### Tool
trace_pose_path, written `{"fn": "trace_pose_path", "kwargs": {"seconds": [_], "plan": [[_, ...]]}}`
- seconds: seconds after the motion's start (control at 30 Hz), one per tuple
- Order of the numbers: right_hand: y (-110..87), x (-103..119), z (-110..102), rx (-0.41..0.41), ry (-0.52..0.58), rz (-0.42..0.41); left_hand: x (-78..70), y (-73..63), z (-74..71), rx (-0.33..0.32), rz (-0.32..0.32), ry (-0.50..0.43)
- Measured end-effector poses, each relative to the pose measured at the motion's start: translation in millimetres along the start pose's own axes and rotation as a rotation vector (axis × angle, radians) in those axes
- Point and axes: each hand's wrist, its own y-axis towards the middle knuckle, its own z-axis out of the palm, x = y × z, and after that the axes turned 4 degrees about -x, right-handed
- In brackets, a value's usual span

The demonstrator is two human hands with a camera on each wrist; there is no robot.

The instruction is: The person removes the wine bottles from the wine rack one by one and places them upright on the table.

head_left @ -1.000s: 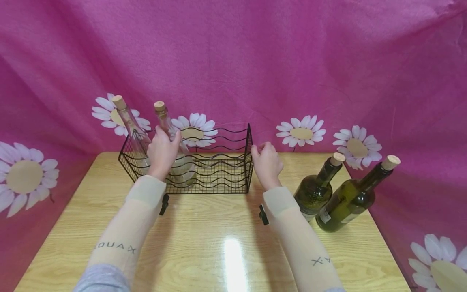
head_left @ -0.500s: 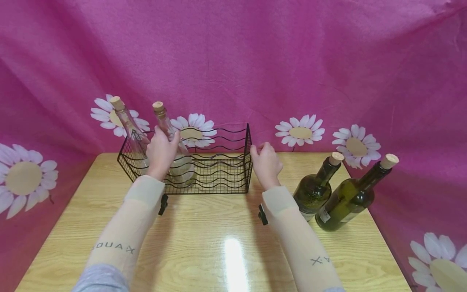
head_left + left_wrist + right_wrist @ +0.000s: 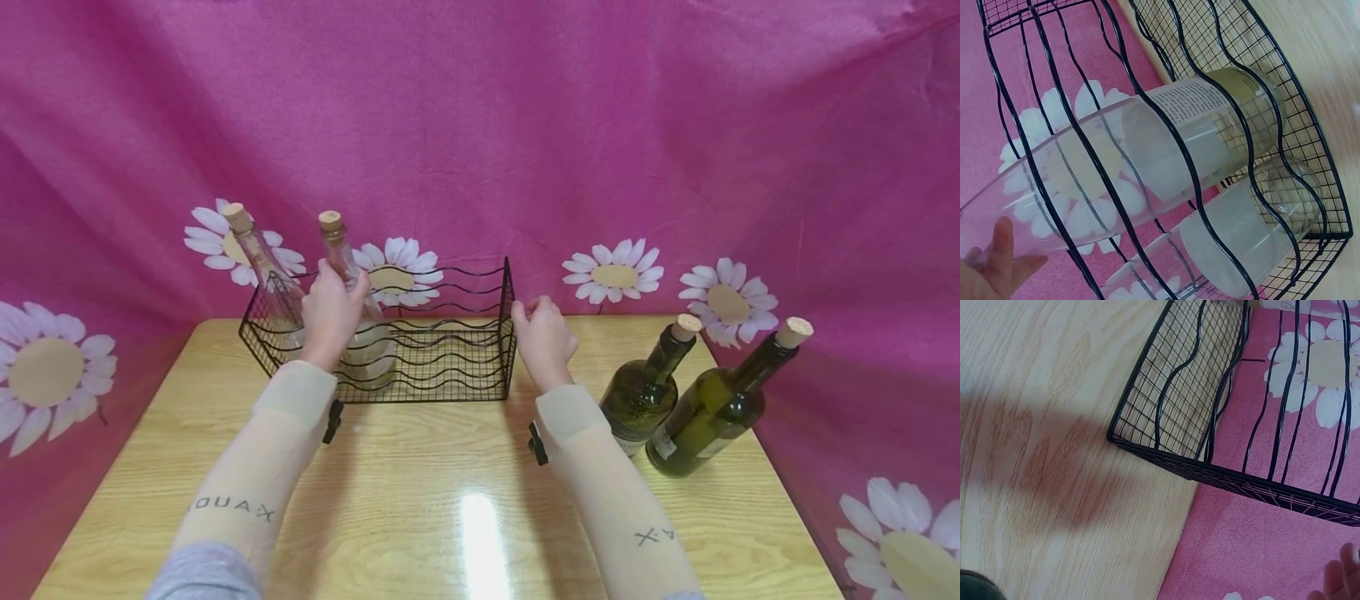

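Note:
A black wire rack (image 3: 450,350) with wavy bars stands toward the back of the table. My left hand (image 3: 330,312) grips the neck of a corked clear glass bottle (image 3: 371,354) standing in the rack; fingers and thumb also show at the neck in the left wrist view. To its left, a second corked clear bottle (image 3: 262,258) leans in the rack, partly hidden by the hand. Beside the rack's right end panel (image 3: 507,325) is my right hand (image 3: 546,337), fingers loosely bent and holding nothing. Whether its thumb touches the panel is hard to tell.
Two corked dark green bottles, one nearer (image 3: 637,404) and one farther right (image 3: 708,417), stand at the right of the wooden table (image 3: 420,492). A pink cloth (image 3: 465,125) printed with daisies hangs close behind the rack and along both sides.
The base of the gripped clear bottle has shifted slightly left, so it stands a little straighter. Both hands stay nearly in place, and the head view has shifted slightly.

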Motion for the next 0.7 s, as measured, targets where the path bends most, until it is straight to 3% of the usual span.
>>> {"fn": "trace_pose_path", "kwargs": {"seconds": [0.7], "plan": [[1.5, -1, 1, 0.003, 0.008, 0.008, -9.9, 5.3, -11.3, -0.032, 0.051, 0.009]]}}
